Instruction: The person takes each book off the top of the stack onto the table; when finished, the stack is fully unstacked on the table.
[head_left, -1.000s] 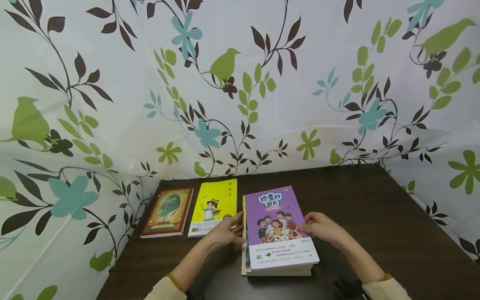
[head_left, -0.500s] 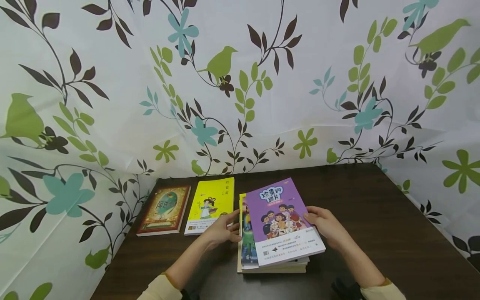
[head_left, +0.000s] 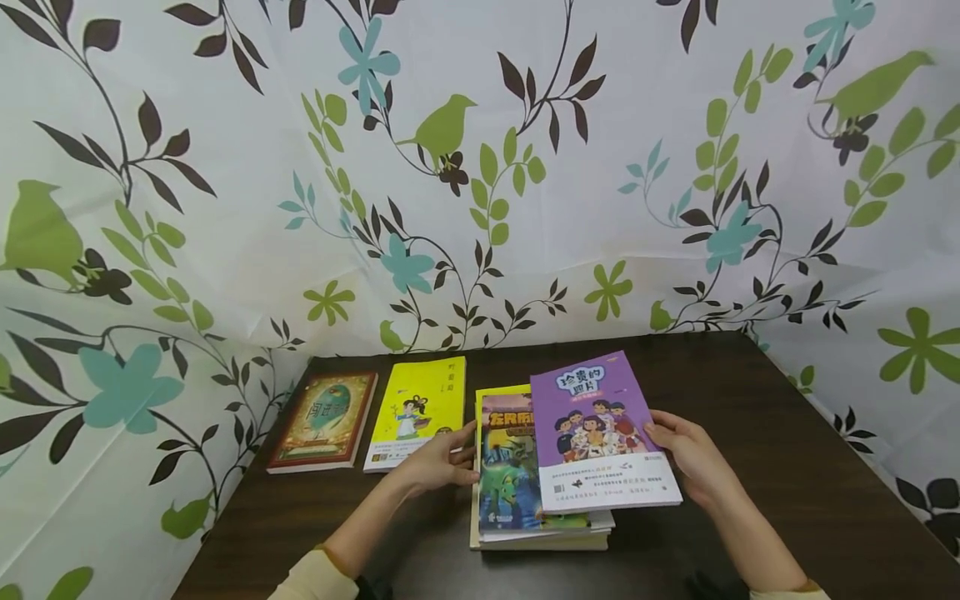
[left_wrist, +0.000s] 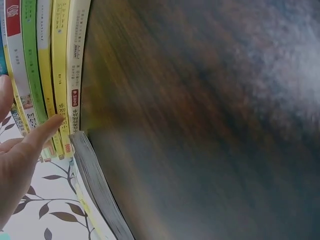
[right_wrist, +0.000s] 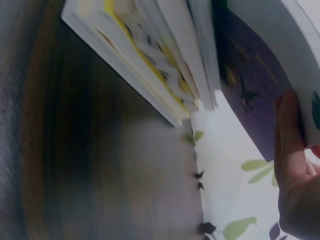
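A purple picture-cover book (head_left: pixel 596 433) with a white lower band is gripped at its right edge by my right hand (head_left: pixel 690 458). In the right wrist view the purple book (right_wrist: pixel 255 95) is raised apart from the stack, fingers under it and the thumb mostly hidden. Under its left part lies a stack of books, topped by a colourful book with a green creature (head_left: pixel 504 475). My left hand (head_left: pixel 431 462) rests along the left side of that stack. The left wrist view shows an extended finger touching the yellow and white spines (left_wrist: pixel 61 90).
Left of the stack, a yellow book (head_left: pixel 427 400) and a red-and-gold book (head_left: pixel 322 421) lie flat, side by side, on the dark wooden table (head_left: pixel 765 450). A leaf-and-bird patterned cloth (head_left: pixel 637 208) hangs behind the table.
My right hand has moved the purple book off the stack's top toward the right, uncovering the green-creature book beneath. My left hand has stayed at the stack's left side.
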